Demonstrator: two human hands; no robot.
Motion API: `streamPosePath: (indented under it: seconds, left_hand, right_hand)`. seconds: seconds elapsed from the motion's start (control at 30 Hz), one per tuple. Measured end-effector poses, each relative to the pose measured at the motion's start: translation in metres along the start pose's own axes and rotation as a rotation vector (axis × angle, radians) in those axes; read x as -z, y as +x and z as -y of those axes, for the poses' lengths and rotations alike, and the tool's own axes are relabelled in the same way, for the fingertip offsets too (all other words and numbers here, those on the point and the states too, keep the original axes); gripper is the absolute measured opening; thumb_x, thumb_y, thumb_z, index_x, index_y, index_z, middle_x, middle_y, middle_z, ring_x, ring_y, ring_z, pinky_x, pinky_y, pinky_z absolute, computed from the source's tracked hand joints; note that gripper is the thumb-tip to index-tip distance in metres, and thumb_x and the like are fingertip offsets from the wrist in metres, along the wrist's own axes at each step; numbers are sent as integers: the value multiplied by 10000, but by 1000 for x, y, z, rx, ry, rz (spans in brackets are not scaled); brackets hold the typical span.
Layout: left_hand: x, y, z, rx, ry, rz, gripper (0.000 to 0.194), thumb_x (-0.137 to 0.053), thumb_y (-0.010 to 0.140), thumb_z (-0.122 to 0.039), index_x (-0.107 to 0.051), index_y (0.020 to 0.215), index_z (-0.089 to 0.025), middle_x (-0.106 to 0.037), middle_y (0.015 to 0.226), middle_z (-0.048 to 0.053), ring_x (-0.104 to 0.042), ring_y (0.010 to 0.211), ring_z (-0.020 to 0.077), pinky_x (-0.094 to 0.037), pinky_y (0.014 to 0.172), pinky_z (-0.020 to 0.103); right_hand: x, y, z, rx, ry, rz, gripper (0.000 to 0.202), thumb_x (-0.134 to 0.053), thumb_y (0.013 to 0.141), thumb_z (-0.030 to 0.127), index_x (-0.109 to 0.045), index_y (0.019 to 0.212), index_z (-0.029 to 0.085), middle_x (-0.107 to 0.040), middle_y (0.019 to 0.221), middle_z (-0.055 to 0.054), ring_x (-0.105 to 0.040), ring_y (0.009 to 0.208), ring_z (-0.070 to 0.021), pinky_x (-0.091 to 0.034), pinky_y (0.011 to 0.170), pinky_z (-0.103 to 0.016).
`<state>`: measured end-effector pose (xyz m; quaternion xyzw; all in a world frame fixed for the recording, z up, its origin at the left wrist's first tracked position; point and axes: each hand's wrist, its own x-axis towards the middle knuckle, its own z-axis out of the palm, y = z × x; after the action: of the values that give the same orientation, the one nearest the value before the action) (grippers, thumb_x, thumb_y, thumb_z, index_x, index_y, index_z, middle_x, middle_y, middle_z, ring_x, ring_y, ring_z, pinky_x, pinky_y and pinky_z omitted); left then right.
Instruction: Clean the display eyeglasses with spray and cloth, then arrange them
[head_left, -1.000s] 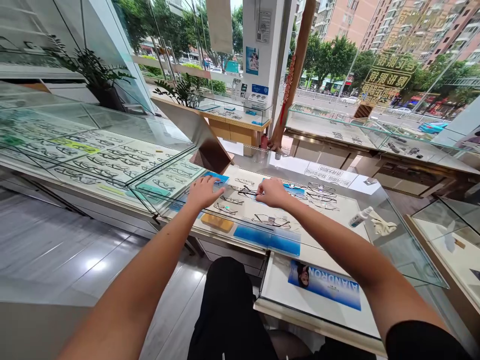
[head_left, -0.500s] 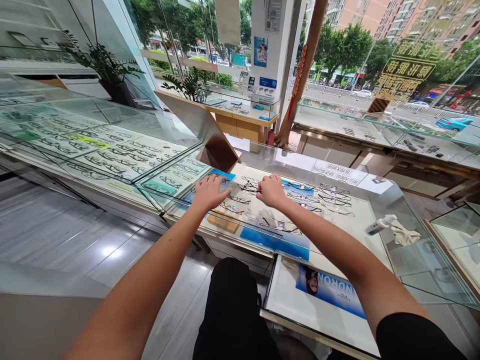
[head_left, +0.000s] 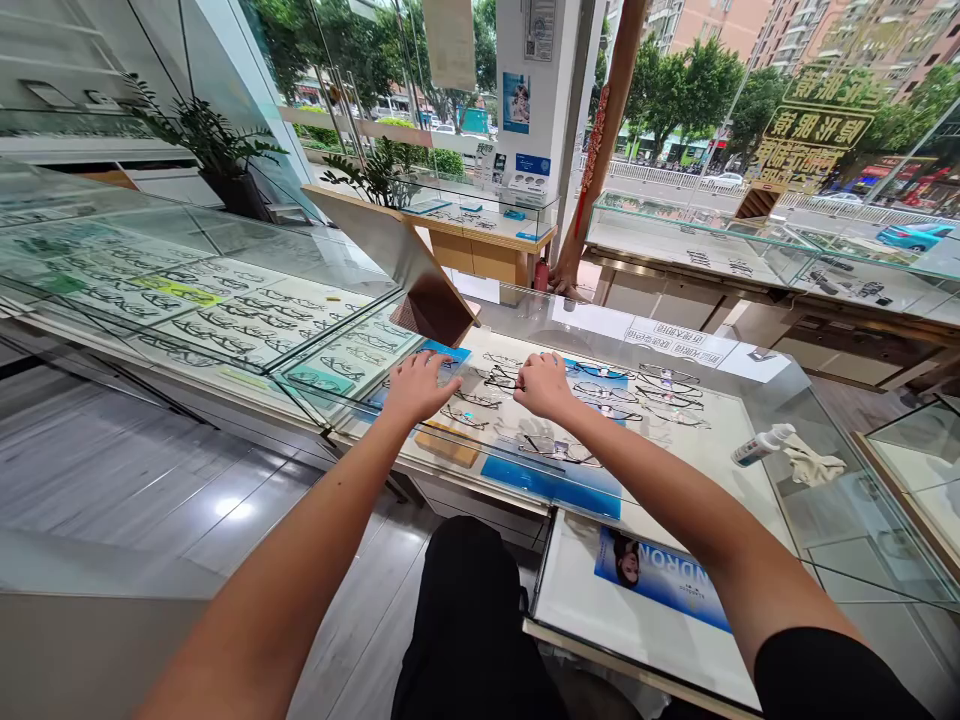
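Over the glass display case, my right hand [head_left: 543, 386] is curled closed, its thumb and fingers pinched at one end of a dark-rimmed pair of eyeglasses [head_left: 499, 379]. Those eyeglasses lie low among other frames; part of them is behind my fingers. My left hand [head_left: 421, 388] hovers palm down to the left, fingers apart and holding nothing. Just right of it are more eyeglasses [head_left: 471, 417] on the white case floor. Further pairs of eyeglasses [head_left: 564, 452] lie below my right hand, and several rows stand to its right.
A white bottle [head_left: 762, 446] and a crumpled cloth [head_left: 814, 464] are at the case's right end. A pulled-out drawer [head_left: 570, 585] with a blue poster is by my knee. A tilted mirror [head_left: 439, 305] stands behind my left hand. Another glass case [head_left: 225, 345] extends left.
Both hands stay almost where they were, the right still at the same eyeglasses. The view has shifted very slightly.
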<state>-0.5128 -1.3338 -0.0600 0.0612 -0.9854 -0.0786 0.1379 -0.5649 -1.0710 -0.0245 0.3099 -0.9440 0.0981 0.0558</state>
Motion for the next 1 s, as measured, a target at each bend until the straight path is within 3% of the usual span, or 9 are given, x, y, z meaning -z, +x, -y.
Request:
streamPosePath:
  seconds: [0.3,0.43,0.5,0.57,0.67,0.77,0.8,0.9,1.0]
  left_hand:
    - [3,0,-2,11,-5,18,599,-402,976,-622,-572,1445,-290,-547,1548,141,-450,1440,378,-343,1186,578]
    - [3,0,-3,15,12,21,617,-399,979,-639,-563,1461,-289,-512,1585,142,-435,1457,395,-355,1175,586]
    - [2,0,-3,19,18,13,613,-403,980,-636,-561,1461,-290,-508,1590,142,-435,1461,397,-364,1168,590]
    - [0,0,-2,17,18,-2,603,-410,982,-632,-564,1458,-297,-516,1584,136,-444,1457,393,-369,1166,593]
    - [-3,1,1,8,24,-15,617,-401,983,-647,-564,1462,-294,-522,1580,134,-454,1448,400,-375,1166,594]
    - [-5,2,2,4,32,-13,634,-396,980,-652,-558,1468,-281,-530,1572,132,-456,1445,403,-374,1173,586]
    - [-5,2,1,3,34,-12,635,-397,979,-649,-554,1471,-278,-532,1570,129,-458,1444,401,-373,1177,584]
    - [-3,2,-1,9,39,-8,636,-395,977,-640,-549,1473,-271,-540,1559,127,-465,1437,404,-376,1175,592]
    - [0,2,-4,22,47,-4,633,-392,976,-641,-558,1464,-274,-547,1549,132,-472,1433,409,-390,1165,593]
  right_hand:
    - [10,-10,0,6,22,3,192,-660,941,298,-829,991,220,-666,1288,-109,-502,1263,-306,-211,1242,-540]
    - [34,-22,14,14,57,-25,192,-656,958,285,-824,1020,215,-667,1311,-106,-499,1303,-315,-231,1233,-532]
    - [55,-46,29,62,113,-62,206,-650,965,289,-804,1076,209,-677,1300,-105,-528,1280,-308,-308,1191,-493]
    - [75,-87,46,201,218,-11,221,-621,990,336,-784,1099,235,-708,1214,-81,-599,1158,-267,-430,1058,-416]
    - [86,-167,54,375,297,305,221,-605,994,416,-788,968,294,-746,985,-59,-670,943,-246,-487,833,-376]
    - [57,-240,25,214,204,626,301,-553,1017,448,-762,871,289,-759,883,-94,-699,785,-260,-455,707,-391]
    - [40,-257,8,119,175,664,302,-540,1018,427,-753,856,286,-764,886,-106,-709,782,-271,-451,708,-397]
    - [-17,-278,-51,-137,190,571,254,-504,1011,293,-726,888,283,-769,950,-99,-720,882,-282,-469,778,-387]
    - [-66,-258,-98,-260,141,344,257,-471,1033,278,-715,953,262,-744,1050,-107,-676,1017,-288,-477,891,-386]
